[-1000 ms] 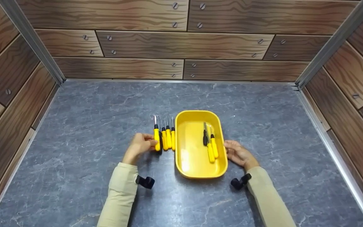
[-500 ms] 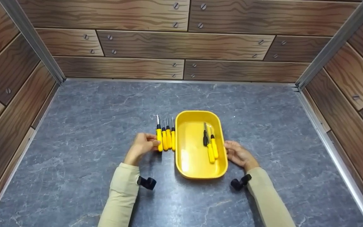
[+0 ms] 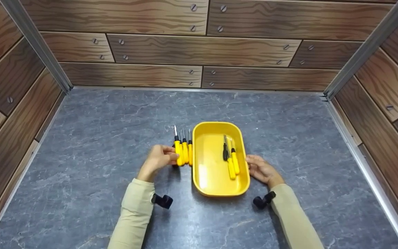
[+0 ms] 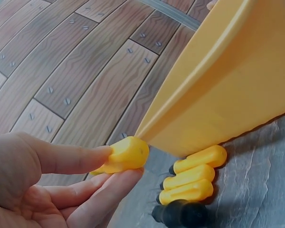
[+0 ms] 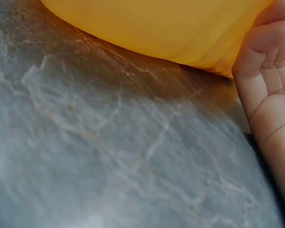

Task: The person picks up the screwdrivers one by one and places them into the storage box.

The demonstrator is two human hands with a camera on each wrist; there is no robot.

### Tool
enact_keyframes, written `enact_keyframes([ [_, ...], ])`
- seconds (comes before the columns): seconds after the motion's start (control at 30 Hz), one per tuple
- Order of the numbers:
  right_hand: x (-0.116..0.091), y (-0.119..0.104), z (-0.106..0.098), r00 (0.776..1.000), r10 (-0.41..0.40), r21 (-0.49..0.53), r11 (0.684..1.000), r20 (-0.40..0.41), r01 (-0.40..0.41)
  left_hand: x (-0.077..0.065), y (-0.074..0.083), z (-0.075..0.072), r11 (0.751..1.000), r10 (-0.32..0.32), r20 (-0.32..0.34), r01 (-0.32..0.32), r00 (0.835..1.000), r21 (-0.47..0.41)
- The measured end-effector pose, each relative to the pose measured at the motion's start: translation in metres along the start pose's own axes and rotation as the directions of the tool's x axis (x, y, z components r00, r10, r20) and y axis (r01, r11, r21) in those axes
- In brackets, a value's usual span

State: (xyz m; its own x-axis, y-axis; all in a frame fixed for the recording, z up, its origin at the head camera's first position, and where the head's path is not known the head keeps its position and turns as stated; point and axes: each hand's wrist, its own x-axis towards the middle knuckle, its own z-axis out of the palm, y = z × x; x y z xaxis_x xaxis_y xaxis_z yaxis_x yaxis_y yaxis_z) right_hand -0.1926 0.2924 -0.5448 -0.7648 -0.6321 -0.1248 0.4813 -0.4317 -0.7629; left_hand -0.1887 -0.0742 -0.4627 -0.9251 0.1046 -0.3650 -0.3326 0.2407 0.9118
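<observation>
My left hand (image 3: 159, 158) pinches a yellow-handled screwdriver (image 3: 178, 152) between thumb and fingers, its metal tip pointing away from me. In the left wrist view the handle end (image 4: 133, 153) is raised over the table, overlapping the bin's corner. Below it lie more yellow screwdrivers (image 4: 199, 158) in a row and a black-handled one (image 4: 183, 213), mostly hidden by the hand in the head view. The yellow bin (image 3: 204, 192) stands right of the row. My right hand (image 3: 262, 168) touches the bin's right side with extended fingers (image 5: 270, 40).
Inside the bin, toward its right side, lie two yellow screwdrivers (image 3: 234, 160) and a small black one (image 3: 225, 152). The grey marbled tabletop (image 3: 116, 121) is bordered by wood-patterned walls (image 3: 150, 50) at the back and both sides.
My left hand has moved slightly right with the pinched screwdriver, which passes over the row toward the bin. The right hand and the bin stay in place.
</observation>
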Motion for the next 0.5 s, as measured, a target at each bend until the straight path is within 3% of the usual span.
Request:
enact_keyframes([
  [0.27,0.0005,-0.0002,0.0007,1.0,0.001,-0.001,1.0,-0.026,-0.001,-0.0012,0.0047,0.0021,1.0,0.021,0.022,-0.021,1.0,-0.005],
  [0.5,0.0003,0.0009,-0.0002,1.0,-0.004,0.0,1.0,0.009,0.004,-0.0034,0.0085,0.005,0.999,0.019,0.028,-0.018,0.999,-0.046],
])
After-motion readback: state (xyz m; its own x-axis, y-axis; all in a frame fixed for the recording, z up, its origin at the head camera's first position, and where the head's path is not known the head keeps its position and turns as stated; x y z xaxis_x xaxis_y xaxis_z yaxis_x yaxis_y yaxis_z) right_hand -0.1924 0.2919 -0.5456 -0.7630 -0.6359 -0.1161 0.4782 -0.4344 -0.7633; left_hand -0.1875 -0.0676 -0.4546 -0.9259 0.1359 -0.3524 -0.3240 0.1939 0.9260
